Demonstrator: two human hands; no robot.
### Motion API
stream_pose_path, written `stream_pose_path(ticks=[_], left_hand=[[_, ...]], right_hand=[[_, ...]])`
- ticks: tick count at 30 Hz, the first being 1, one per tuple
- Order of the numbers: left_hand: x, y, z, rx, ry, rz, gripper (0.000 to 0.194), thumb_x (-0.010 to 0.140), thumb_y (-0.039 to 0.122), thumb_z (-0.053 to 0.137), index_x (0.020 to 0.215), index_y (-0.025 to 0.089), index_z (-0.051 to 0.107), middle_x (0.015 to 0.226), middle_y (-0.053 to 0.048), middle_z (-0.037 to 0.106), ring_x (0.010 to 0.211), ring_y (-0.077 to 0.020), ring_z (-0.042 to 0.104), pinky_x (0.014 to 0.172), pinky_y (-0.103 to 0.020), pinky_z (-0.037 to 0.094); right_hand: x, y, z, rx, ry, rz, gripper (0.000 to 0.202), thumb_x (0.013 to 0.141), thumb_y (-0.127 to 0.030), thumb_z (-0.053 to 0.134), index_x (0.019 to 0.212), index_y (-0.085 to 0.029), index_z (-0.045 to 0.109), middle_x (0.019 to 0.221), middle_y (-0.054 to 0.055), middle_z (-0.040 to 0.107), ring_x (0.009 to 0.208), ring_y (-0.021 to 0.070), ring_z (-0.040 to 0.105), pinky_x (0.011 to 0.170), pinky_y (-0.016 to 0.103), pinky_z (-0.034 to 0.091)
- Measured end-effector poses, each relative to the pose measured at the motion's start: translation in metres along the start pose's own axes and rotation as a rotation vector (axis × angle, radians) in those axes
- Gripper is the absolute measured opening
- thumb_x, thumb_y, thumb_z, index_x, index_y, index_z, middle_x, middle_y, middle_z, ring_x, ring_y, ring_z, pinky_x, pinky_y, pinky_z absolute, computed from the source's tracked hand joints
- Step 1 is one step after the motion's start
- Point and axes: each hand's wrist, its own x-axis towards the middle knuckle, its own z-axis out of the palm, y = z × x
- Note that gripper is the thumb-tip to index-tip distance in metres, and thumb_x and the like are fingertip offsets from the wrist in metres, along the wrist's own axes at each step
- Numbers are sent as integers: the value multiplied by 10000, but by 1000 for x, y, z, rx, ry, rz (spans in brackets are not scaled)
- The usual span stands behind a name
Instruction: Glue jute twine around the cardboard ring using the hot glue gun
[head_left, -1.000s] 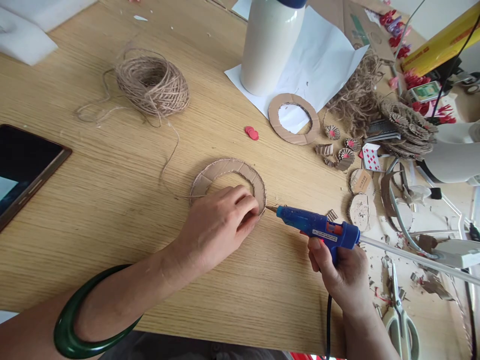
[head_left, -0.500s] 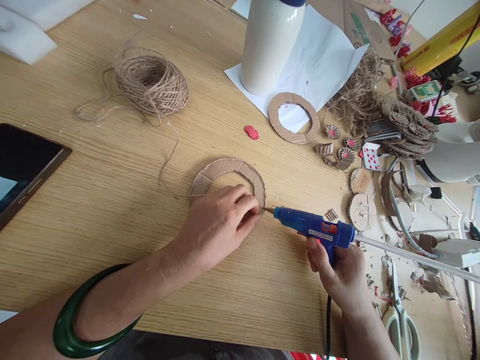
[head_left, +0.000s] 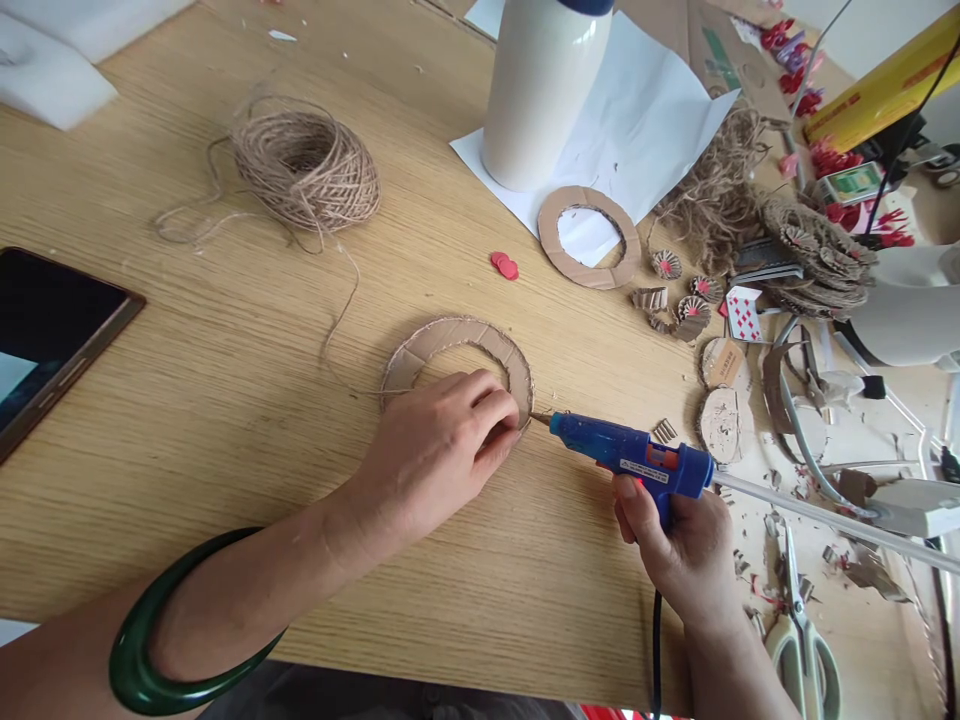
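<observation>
A cardboard ring point(head_left: 431, 343) lies flat on the table, with twine running along its outer edge. My left hand point(head_left: 439, 440) is closed on the ring's near right side, fingertips pinched at the rim and hiding that part. In my right hand point(head_left: 679, 550) is a blue hot glue gun point(head_left: 611, 445), a clear glue stick point(head_left: 832, 520) jutting from its back. The gun's metal tip touches or nearly touches the ring's right edge beside my left fingertips. Behind the ring sits a ball of twine point(head_left: 307, 170), its loose strand trailing toward my left hand.
A second cardboard ring point(head_left: 559, 235) rests partly on white paper point(head_left: 645, 120), near a white bottle point(head_left: 544, 100). Red paper discs point(head_left: 505, 265) lie between. Scissors point(head_left: 799, 630), corrugated curls point(head_left: 690, 315) and scraps crowd the right. A phone point(head_left: 52, 335) lies at left.
Almost nothing differs. The glue gun has shifted very slightly to the right along with the whole view; both hands keep their hold.
</observation>
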Motion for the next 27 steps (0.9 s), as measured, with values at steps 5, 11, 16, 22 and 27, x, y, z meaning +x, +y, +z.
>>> stream_pose_path(ticks=[5,11,16,22,27], left_hand=[[0,0,-1,4,-11,-1,58,928,174,651,873,192,649,878,8,655,795,-160,627,688,-304,428],[0,0,0,-2,-19,-6,64,931,171,643,871,191,651,879,9,650,789,-157,619,689,-305,429],[0,0,-1,-14,-14,-4,65,926,162,650,869,194,650,872,16,644,772,-149,610,673,-301,421],[0,-1,0,-12,-11,0,73,925,159,652,860,192,644,860,21,637,752,-143,596,656,-294,404],[1,-1,0,-19,-8,3,72,922,160,653,861,192,636,858,22,637,755,-142,600,662,-285,405]], right_hand=[[-3,2,2,143,44,82,365,976,-391,579,677,-184,611,511,-4,542,450,125,499,452,268,409],[-8,9,5,216,79,97,308,977,-366,617,750,-166,677,528,-6,562,453,122,506,449,268,399],[-7,7,7,251,187,144,247,940,-386,681,847,-167,744,667,37,695,560,158,618,517,284,481],[2,-11,3,518,157,243,279,1000,-395,595,888,-172,720,917,80,750,550,137,677,491,268,510],[5,-11,1,497,89,187,292,1018,-372,568,844,-172,692,828,39,708,492,89,614,477,239,478]])
